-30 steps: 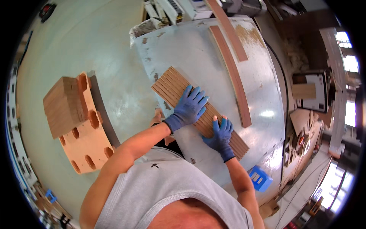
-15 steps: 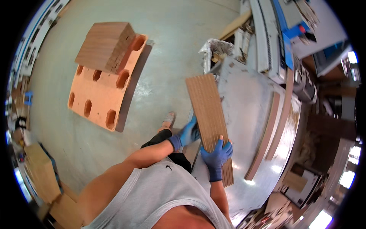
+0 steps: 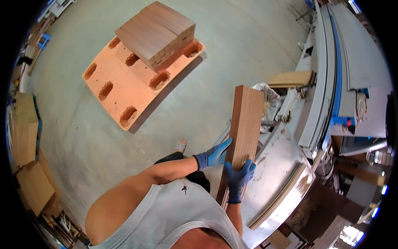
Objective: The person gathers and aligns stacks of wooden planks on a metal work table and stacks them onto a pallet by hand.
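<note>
left gloved hand [image 3: 219, 154] holding the left side of a grooved board bundle [image 3: 247, 124], now lifted between both hands at the left edge of the worktop [image 3: 267, 180], no longer flat on it, right gloved hand [image 3: 239, 177] clasping its nearer part

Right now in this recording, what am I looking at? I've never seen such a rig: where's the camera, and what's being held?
There's no machine here, only a person. The picture comes from the left one of two wide fisheye cameras on their head, looking down, so straight edges bend.

The blue-gloved left hand is at the left side of a long brown wooden bundle; the right hand grasps it lower down. Long narrow strips lie on the metal table at lower right. At upper left, a holed orange panel bears a stack of brown boards.
</note>
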A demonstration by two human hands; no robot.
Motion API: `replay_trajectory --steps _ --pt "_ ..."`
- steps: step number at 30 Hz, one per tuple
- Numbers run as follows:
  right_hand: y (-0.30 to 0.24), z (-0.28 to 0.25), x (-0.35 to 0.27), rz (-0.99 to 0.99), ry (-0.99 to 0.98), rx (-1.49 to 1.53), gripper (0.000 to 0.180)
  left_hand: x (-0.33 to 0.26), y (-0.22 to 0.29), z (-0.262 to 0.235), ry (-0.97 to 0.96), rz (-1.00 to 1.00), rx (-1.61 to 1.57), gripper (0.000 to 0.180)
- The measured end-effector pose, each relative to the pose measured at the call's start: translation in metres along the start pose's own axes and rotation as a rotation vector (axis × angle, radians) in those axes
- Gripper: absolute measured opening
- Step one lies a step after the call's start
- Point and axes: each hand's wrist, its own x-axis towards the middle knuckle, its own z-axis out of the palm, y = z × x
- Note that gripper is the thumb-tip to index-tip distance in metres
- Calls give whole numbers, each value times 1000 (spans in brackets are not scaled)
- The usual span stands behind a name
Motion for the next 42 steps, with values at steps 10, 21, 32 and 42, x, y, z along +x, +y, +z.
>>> replay_trajectory --steps 10,21,32,42 --pt "-207 72 141 -49 -610 1193 89 -63 214 -10 95 599 97 76" --pt "-470 248 177 -180 -1330 1346 81 -207 391 -107 489 1000 202 75" --pt "-661 394 159 -345 -1433 957 103 -297 547 -175 802 1171 -205 54" --pt "-812 493 178 -36 -1616 1056 66 -353 697 -289 919 1095 -299 51"
